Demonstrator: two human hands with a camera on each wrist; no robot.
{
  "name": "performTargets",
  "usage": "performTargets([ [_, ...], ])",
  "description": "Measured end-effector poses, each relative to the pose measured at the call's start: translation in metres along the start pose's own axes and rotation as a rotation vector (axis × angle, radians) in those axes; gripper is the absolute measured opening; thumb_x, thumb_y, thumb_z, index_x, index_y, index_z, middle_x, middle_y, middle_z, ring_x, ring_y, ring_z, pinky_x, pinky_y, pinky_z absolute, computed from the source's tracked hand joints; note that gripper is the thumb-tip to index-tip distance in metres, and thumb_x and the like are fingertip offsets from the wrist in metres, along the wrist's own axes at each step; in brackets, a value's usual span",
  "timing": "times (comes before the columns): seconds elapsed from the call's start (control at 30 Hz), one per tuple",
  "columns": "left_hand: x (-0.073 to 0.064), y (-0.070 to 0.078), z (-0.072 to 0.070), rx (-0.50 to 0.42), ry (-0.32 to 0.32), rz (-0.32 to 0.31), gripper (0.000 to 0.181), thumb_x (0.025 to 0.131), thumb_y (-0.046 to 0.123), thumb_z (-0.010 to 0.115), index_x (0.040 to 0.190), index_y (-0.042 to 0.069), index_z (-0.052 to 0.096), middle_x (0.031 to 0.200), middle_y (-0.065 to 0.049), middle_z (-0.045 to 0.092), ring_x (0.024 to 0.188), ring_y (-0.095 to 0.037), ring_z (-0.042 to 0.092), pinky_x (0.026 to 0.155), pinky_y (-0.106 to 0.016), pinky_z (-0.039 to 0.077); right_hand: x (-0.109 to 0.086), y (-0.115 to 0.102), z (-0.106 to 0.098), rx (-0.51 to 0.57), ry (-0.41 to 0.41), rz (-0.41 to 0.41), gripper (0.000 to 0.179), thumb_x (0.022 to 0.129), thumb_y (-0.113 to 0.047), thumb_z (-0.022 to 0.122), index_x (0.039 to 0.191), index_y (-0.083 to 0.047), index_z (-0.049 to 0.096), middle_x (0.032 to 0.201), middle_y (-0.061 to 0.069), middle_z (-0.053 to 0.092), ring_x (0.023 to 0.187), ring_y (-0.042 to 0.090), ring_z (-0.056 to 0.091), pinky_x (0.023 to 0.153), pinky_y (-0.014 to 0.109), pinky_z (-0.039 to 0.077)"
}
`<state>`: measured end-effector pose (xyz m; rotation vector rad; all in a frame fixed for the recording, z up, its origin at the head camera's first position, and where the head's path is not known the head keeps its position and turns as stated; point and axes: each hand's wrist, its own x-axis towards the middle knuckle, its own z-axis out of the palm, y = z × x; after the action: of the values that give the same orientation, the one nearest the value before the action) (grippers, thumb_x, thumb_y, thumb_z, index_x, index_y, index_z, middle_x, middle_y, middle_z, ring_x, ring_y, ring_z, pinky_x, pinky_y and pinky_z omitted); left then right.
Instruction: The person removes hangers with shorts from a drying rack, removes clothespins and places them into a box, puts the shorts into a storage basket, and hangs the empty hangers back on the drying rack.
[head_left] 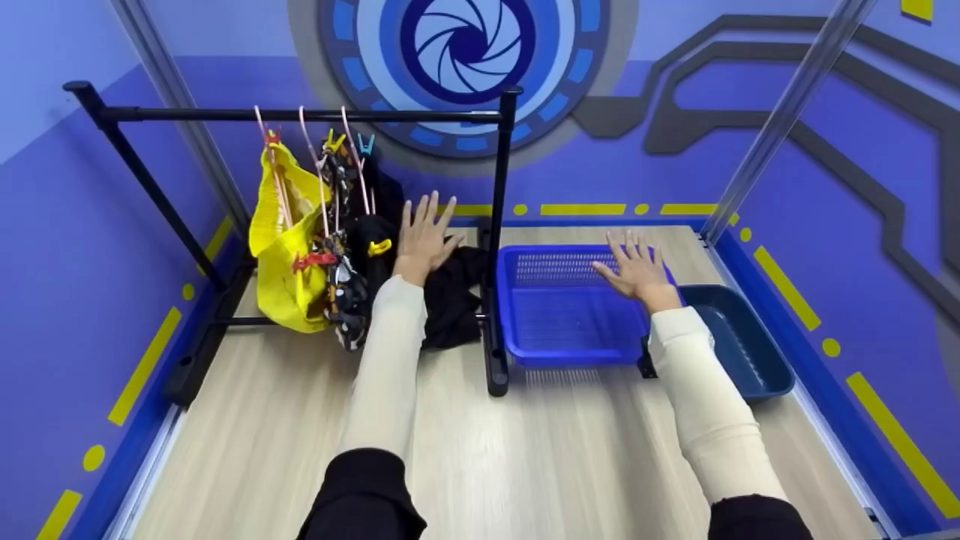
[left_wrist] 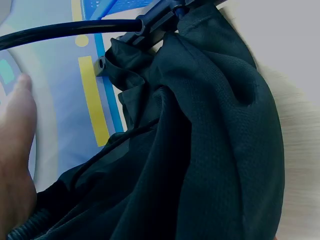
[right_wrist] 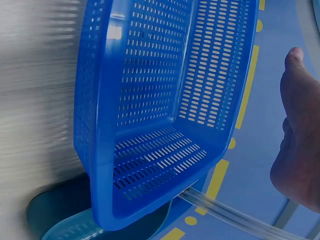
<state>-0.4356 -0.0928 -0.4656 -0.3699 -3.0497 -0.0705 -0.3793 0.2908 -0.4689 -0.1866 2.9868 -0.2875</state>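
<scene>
My left hand (head_left: 426, 238) is held up with its fingers spread, beside the black garment (head_left: 454, 300) on the rack, and holds nothing. In the left wrist view that black garment (left_wrist: 215, 125) fills the middle in loose folds. My right hand (head_left: 639, 271), also with spread fingers and nothing in it, hovers over the right side of a blue perforated basket (head_left: 577, 358). No contents show inside the basket (right_wrist: 102, 125) in the right wrist view. A yellow garment (head_left: 285, 300) and a dark patterned garment (head_left: 346, 292) hang left of the black one.
The black rack (head_left: 300, 115) spans the left side, its right post close against the basket. Pink hangers carry the garments, with red, yellow and blue clips. A dark teal tub (head_left: 742, 337) stands right of the basket. Blue walls enclose the wooden table (head_left: 525, 465).
</scene>
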Motion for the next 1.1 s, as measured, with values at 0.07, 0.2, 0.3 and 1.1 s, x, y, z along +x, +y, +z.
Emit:
performTargets([
  [0.07, 0.000, 0.002, -0.004, 0.006, -0.024, -0.011, 0.071, 0.108, 0.051, 0.036, 0.166, 0.026, 0.004, 0.173, -0.013, 0.005, 0.161, -0.030, 0.006, 0.130, -0.053, 0.002, 0.000, -0.001, 0.001, 0.000, -0.004, -0.009, 0.076, 0.109, -0.051, 0.033, 0.164, -0.009, 0.004, 0.168, 0.029, -0.003, 0.156, 0.049, -0.005, 0.125, 0.065, -0.005],
  [0.2, -0.002, 0.004, -0.014, 0.014, -0.066, -0.015, 0.066, 0.108, 0.041, 0.044, 0.165, 0.021, 0.016, 0.169, -0.016, 0.023, 0.157, -0.033, 0.021, 0.129, -0.054, 0.013, 0.003, -0.002, 0.005, -0.001, -0.037, -0.020, 0.074, 0.110, -0.045, 0.036, 0.164, -0.007, 0.004, 0.168, 0.031, -0.002, 0.156, 0.049, -0.004, 0.125, 0.065, -0.002],
  [0.3, -0.002, 0.005, -0.028, 0.002, -0.078, 0.004, 0.050, 0.106, 0.034, 0.050, 0.152, 0.014, 0.046, 0.155, -0.017, 0.049, 0.145, -0.036, 0.043, 0.121, -0.056, 0.031, 0.007, -0.002, 0.006, -0.003, -0.076, -0.010, 0.070, 0.110, -0.041, 0.039, 0.163, -0.004, 0.012, 0.167, 0.032, 0.005, 0.156, 0.049, 0.003, 0.126, 0.064, 0.003],
  [1.1, -0.055, -0.095, -0.196, -0.244, 0.325, -0.048, 0.036, 0.105, 0.031, 0.046, 0.117, 0.009, 0.073, 0.114, -0.017, 0.073, 0.089, -0.036, 0.064, 0.074, -0.049, 0.050, 0.014, -0.119, -0.016, -0.004, -0.250, -0.461, 0.039, 0.106, -0.029, 0.054, 0.127, 0.002, 0.067, 0.123, 0.022, 0.070, 0.113, 0.038, 0.068, 0.102, 0.050, 0.054],
])
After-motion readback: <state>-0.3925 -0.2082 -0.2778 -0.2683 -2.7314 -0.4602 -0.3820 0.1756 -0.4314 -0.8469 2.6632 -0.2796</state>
